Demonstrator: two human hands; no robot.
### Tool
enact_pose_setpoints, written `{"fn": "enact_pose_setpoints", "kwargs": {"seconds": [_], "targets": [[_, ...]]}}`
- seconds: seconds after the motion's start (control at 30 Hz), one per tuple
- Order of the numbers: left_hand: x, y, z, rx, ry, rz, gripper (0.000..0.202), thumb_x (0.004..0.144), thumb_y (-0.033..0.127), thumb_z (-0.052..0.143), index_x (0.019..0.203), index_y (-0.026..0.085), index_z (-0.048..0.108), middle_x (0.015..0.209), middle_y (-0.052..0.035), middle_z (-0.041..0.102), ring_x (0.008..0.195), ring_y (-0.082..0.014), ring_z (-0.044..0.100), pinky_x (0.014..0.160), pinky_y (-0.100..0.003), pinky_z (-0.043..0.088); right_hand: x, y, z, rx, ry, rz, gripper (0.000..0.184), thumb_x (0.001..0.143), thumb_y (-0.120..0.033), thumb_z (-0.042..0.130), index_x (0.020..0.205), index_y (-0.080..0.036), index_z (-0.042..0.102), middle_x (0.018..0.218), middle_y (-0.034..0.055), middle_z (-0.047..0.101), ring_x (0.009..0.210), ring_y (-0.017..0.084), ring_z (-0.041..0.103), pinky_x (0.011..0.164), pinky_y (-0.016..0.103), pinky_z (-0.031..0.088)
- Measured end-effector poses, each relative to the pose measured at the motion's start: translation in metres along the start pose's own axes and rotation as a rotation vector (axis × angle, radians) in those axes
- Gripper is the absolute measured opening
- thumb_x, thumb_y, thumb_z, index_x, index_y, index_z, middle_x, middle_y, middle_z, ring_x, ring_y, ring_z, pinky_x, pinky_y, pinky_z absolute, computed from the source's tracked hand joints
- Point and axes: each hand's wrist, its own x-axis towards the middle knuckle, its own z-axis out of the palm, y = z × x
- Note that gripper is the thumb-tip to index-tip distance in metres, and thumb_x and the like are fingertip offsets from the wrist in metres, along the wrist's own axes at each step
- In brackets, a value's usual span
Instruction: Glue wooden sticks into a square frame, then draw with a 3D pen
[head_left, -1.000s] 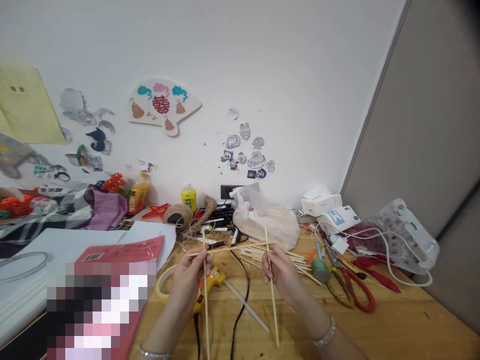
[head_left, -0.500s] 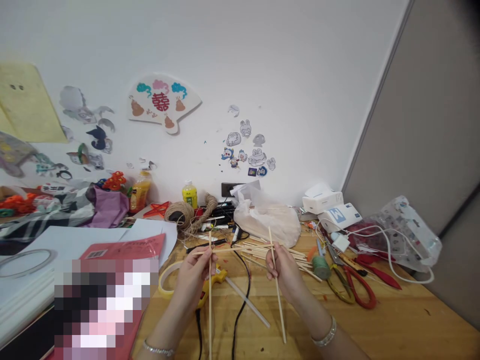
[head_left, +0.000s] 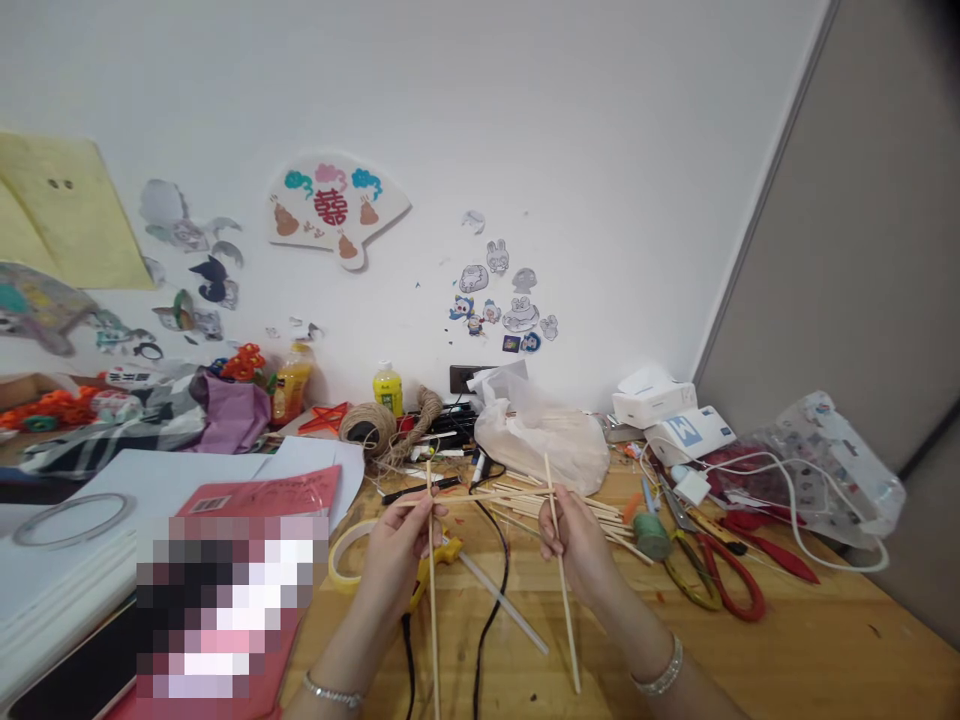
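Observation:
My left hand [head_left: 401,545] pinches a long thin wooden stick [head_left: 434,640] where a crosswise wooden stick [head_left: 487,496] meets it. At the other end of the crosspiece, my right hand [head_left: 579,540] has its fingers closed on another wooden stick [head_left: 568,615], which leans slightly. Together the three sticks make an H shape held above the table. Whether they are joined at the crossings I cannot tell. Behind my left hand lies a yellow glue gun [head_left: 448,551], partly hidden by it, with a translucent glue stick [head_left: 506,608] nearby.
Loose wooden sticks [head_left: 517,515] lie behind my right hand. To the right are green twine [head_left: 651,538], red-handled scissors [head_left: 739,590] and a white cable [head_left: 799,535]. A tape roll [head_left: 346,560] and red folder [head_left: 259,495] sit left. A black cord [head_left: 491,600] crosses the tabletop.
The whole view has shifted a little, so everything appears slightly farther right. Both hands keep the same hold on the sticks, and the H shape looks the same.

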Motion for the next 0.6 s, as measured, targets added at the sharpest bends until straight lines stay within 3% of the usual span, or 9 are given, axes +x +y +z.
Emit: {"fn": "enact_pose_setpoints", "kwargs": {"seconds": [0.6], "targets": [[0.0003, -0.0031, -0.0023, -0.010, -0.031, 0.015, 0.033, 0.061, 0.043, 0.076, 0.080, 0.017, 0.066, 0.060, 0.0010, 0.065, 0.038, -0.0051, 0.042, 0.037, -0.019, 0.028, -0.0033, -0.0058, 0.0036, 0.030, 0.007, 0.008, 0.046, 0.071, -0.062, 0.062, 0.061, -0.020, 0.047, 0.045, -0.0078, 0.042, 0.037, 0.006, 0.026, 0.036, 0.019, 0.028]]}}
